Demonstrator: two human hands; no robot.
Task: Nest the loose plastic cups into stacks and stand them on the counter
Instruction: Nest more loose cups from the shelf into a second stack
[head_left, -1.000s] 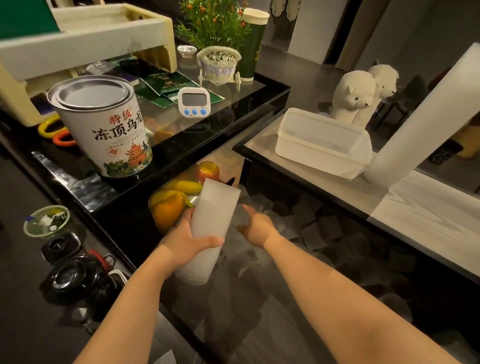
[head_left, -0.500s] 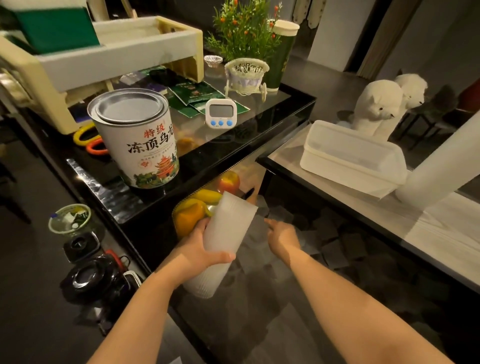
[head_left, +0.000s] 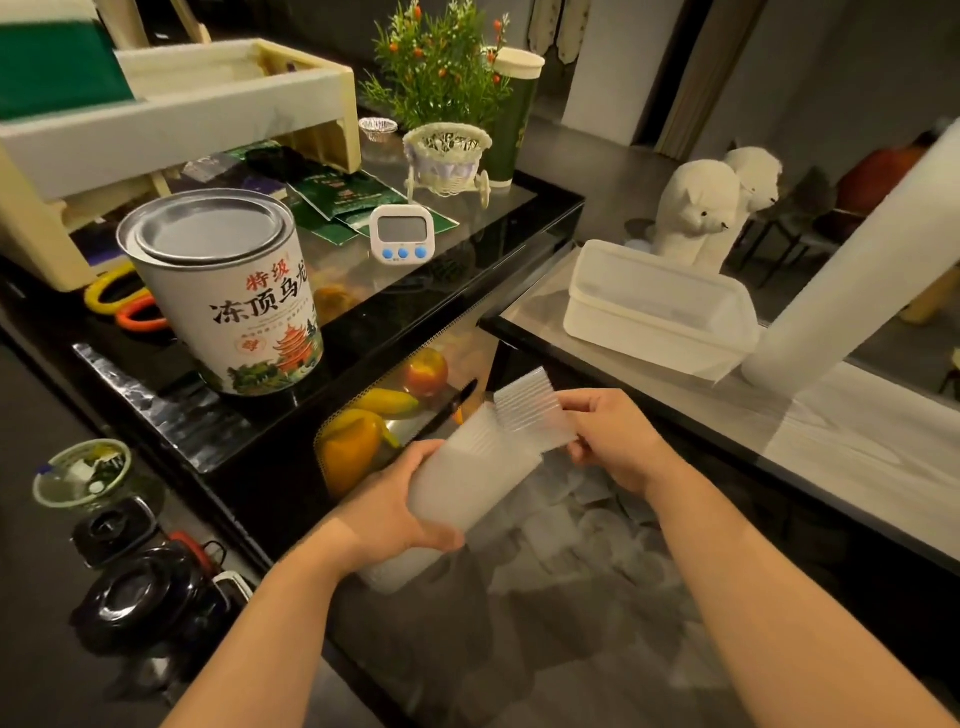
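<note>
Right hand (head_left: 608, 436) now pinches ribbed cups (head_left: 530, 415) | left hand (head_left: 400, 514) grips stack (head_left: 467, 483) | tea tin (head_left: 228, 291) beside

Only 1 view is given, taken from a wide-angle camera worn on the head and aimed forward and down. Both forearms are seen entering from the bottom edge, with the left hand (head_left: 400, 512) and right hand (head_left: 613, 441) held close below the lens. The black counter (head_left: 363, 332) is seen from above at the left, the pale worktop (head_left: 857, 431) at the right. Straight edges are bowed toward the frame borders.
</note>
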